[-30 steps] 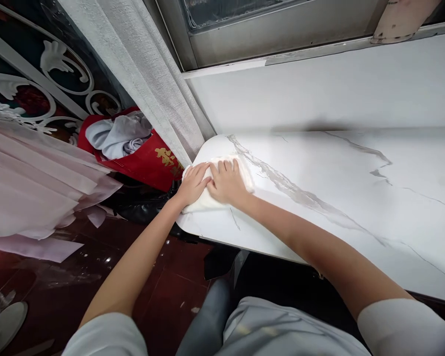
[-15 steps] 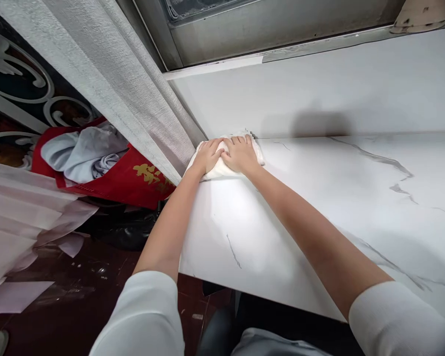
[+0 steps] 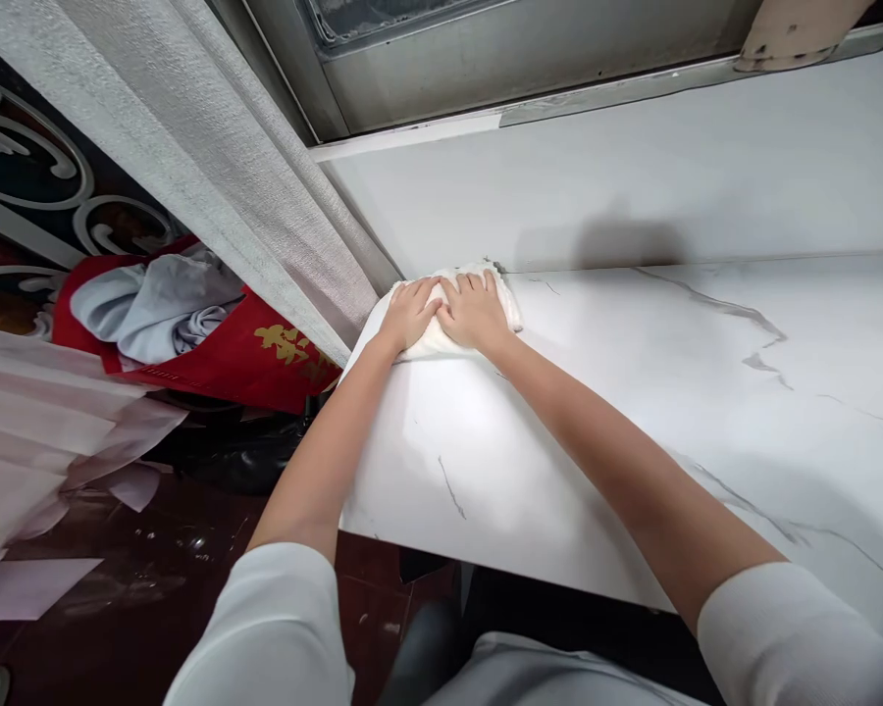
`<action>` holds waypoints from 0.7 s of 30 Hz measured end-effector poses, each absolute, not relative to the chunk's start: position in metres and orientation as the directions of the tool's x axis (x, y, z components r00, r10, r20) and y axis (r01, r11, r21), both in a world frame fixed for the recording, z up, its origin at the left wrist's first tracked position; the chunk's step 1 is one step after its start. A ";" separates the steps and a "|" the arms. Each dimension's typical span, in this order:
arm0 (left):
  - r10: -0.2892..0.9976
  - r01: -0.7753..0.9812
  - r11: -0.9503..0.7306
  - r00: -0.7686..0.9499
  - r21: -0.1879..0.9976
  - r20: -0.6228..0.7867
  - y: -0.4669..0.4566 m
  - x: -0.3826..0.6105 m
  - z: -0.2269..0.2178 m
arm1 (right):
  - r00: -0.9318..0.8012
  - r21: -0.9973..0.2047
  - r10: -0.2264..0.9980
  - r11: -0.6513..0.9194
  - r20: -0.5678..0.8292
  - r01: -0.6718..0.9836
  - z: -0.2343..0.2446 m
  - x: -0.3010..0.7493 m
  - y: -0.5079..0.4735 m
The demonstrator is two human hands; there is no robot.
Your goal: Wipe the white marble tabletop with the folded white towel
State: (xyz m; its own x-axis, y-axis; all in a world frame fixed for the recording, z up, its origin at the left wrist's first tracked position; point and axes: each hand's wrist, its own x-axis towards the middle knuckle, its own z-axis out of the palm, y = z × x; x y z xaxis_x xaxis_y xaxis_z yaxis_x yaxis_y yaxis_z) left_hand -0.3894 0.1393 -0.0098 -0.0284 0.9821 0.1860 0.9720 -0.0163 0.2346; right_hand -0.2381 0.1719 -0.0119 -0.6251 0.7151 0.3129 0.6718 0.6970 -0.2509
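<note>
A white table [image 3: 530,490] with gray veins stands against a white wall [image 3: 596,186], below a metal window frame [image 3: 522,74]. A pale curtain [image 3: 213,157] hangs by its left end, near a red bag [image 3: 265,378] holding gray fabric [image 3: 166,304]; the dark shape under the bag is too dim to name. The cloth [image 3: 441,343] lies on the table's far left corner. Both arms reach forward, left hand [image 3: 410,314] and right hand [image 3: 475,312] side by side, palms down, fingers extended over the cloth, unclenched.
</note>
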 end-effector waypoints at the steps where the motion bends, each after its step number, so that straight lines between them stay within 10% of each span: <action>1: 0.983 0.972 -0.013 -0.031 0.234 0.181 0.133 -0.384 -0.009 | -0.631 -0.245 0.713 0.699 0.306 0.672 -0.011 -0.233 0.166; 21: 0.985 0.985 -0.013 -0.017 0.171 0.173 -0.065 -0.236 -0.004 | -0.731 -0.074 0.584 0.796 0.353 0.601 -0.010 -0.082 -0.011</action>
State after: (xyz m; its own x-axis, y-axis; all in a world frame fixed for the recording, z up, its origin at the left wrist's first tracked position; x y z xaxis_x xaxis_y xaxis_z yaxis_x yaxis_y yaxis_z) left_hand -0.2356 -0.0647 -0.0044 -0.0165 0.9847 0.1733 0.9852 -0.0135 0.1707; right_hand -0.0822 -0.0108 -0.0102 -0.7308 0.5841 0.3531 0.6006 0.7961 -0.0740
